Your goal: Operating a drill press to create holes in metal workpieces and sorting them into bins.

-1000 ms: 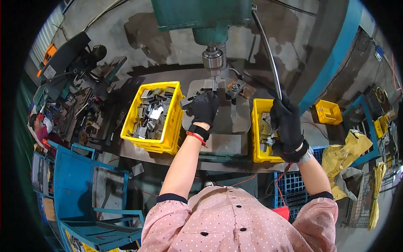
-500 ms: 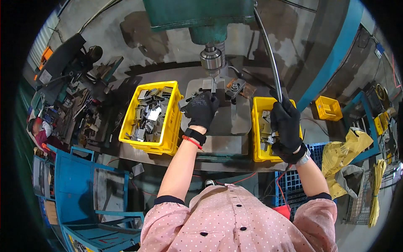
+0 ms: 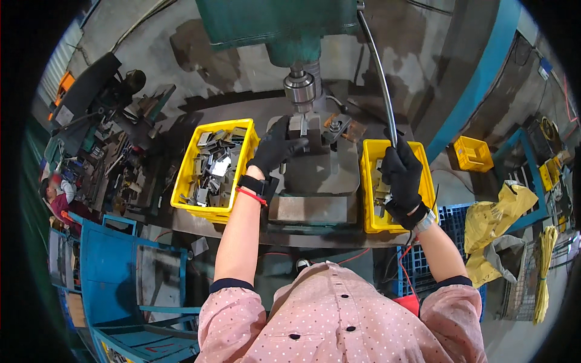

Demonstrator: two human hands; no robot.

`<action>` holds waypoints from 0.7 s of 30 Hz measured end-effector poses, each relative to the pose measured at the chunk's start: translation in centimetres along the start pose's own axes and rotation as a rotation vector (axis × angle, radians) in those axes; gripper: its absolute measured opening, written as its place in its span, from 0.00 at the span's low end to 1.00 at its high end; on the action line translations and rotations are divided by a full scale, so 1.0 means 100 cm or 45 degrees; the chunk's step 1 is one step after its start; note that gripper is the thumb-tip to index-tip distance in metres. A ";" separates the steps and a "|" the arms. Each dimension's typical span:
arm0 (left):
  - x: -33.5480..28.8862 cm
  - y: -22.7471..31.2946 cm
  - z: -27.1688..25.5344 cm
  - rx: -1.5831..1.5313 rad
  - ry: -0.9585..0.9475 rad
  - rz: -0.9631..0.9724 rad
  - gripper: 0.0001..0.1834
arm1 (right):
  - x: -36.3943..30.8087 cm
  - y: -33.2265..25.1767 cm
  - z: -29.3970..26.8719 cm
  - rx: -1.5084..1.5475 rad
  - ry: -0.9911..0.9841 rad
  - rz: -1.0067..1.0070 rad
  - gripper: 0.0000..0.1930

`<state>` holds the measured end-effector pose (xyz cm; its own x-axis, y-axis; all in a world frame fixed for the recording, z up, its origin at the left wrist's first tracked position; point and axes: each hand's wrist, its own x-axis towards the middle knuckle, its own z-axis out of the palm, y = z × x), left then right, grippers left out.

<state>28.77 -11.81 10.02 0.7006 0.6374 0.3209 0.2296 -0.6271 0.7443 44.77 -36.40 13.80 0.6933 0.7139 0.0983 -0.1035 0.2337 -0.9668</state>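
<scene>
My left hand (image 3: 273, 148), in a black glove, has its fingers apart beside the metal fixture (image 3: 313, 140) on the drill press table. A small bright metal piece (image 3: 295, 123) sits in the fixture by my fingertips; whether they touch it I cannot tell. Above stands the drill chuck (image 3: 301, 91), under the green drill press head (image 3: 278, 24). My right hand (image 3: 403, 178), also gloved in black, is wrapped round the lower end of the long steel lever (image 3: 380, 69), over the right-hand yellow bin (image 3: 382, 225).
On the left, a yellow bin (image 3: 200, 209) holds many bent metal pieces. A bolted clamp (image 3: 336, 126) stands right of the fixture. Farther left is another machine (image 3: 118, 109); a person (image 3: 60, 196) is beyond it. A blue post (image 3: 475, 85) rises at right.
My left hand has drawn back leftward from the fixture and its fingers have spread. My right hand keeps hold of the lever, which has shifted slightly to the left in view.
</scene>
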 end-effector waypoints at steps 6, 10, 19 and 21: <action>0.001 0.003 -0.001 0.084 -0.026 -0.116 0.44 | 0.006 0.008 0.001 -0.109 0.049 -0.044 0.16; 0.001 0.002 -0.002 0.153 -0.021 -0.121 0.44 | 0.010 0.014 0.001 -0.163 0.031 -0.090 0.18; -0.004 0.014 -0.003 0.261 0.035 -0.053 0.43 | 0.017 0.027 -0.003 -0.164 0.013 -0.170 0.18; -0.004 0.014 -0.003 0.267 0.032 -0.027 0.42 | 0.017 0.026 -0.002 -0.176 0.021 -0.182 0.18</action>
<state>28.64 -12.81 11.08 0.6775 0.6606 0.3233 0.3815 -0.6915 0.6134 45.79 -34.70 11.37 0.7056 0.6689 0.2339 0.0944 0.2383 -0.9666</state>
